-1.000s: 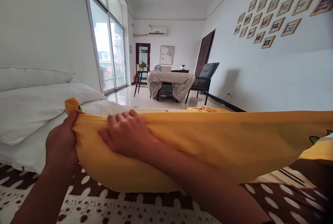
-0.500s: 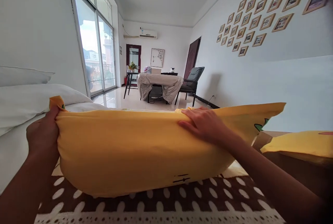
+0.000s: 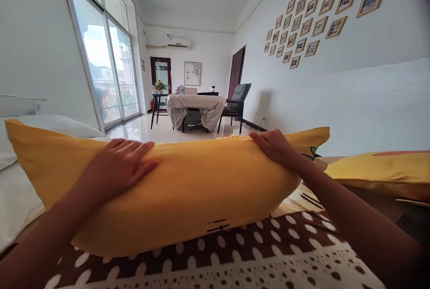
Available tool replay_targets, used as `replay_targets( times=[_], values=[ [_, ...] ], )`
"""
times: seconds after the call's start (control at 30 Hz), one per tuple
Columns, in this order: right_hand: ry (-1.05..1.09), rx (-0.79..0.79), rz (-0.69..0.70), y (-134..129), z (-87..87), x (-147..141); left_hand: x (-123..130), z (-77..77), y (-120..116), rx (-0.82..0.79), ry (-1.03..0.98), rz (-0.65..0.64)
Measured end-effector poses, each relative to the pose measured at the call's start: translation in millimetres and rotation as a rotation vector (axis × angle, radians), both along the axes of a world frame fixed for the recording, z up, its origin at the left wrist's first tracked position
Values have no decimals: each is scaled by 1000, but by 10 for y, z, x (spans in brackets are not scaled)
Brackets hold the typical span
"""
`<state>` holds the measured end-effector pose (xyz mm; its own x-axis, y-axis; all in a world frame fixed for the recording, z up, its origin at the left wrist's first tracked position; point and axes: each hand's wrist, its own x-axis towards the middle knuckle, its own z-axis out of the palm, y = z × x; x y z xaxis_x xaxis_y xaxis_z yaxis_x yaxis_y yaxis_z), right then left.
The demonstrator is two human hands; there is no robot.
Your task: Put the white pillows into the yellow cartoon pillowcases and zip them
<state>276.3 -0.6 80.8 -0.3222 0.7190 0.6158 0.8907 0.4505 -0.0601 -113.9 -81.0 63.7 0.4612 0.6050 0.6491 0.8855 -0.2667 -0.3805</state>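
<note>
L and R hands' grip (image 3: 126,166) (image 3: 273,145) holds plump yellow fabric-covered pillow (image 3: 188,186) by top edge, above brown-and-white spotted blanket (image 3: 235,253).

Your two hands, left (image 3: 116,168) and right (image 3: 273,145), gripping the top edge of a plump yellow pillow (image 3: 188,190), brown-and-white patterned blanket (image 3: 235,253) under it, white pillows (image 3: 20,190) at left, another yellow pillow (image 3: 386,168) at right.

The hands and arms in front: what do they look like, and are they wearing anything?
The left hand and right hand wear no gloves, and no rings show. The left forearm and right forearm show no sleeves, watch or bracelet. Their upper ends are too dark or out of view.
</note>
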Motion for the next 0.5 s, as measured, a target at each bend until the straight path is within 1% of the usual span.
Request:
replay_targets(
  times=[0.03,0.1,0.17,0.23,0.3,0.33,0.4,0.47,0.5],
  values=[
    [-35,56,11,-19,1,75,-13,-10,49,-71,-9,77],
    [-138,199,36,-52,-16,298,-65,-25,105,-160,-90,202],
    [-235,305,60,-69,-53,567,-106,-20,107,-235,-224,240],
    [-253,329,43,-70,-99,810,-105,14,78,-339,-364,219],
    [-186,251,-27,-58,-147,972,-70,66,47,-412,-455,188],
    [-120,199,-73,-49,-173,1016,-51,94,36,-422,-480,180],
    [61,84,-130,-31,-224,1040,-47,136,21,-395,-498,191],
    [285,-74,-124,-26,-270,1009,-135,140,12,-336,-450,200],
    [406,-176,-111,-31,-288,986,-222,123,9,-297,-416,194]
  ],
)
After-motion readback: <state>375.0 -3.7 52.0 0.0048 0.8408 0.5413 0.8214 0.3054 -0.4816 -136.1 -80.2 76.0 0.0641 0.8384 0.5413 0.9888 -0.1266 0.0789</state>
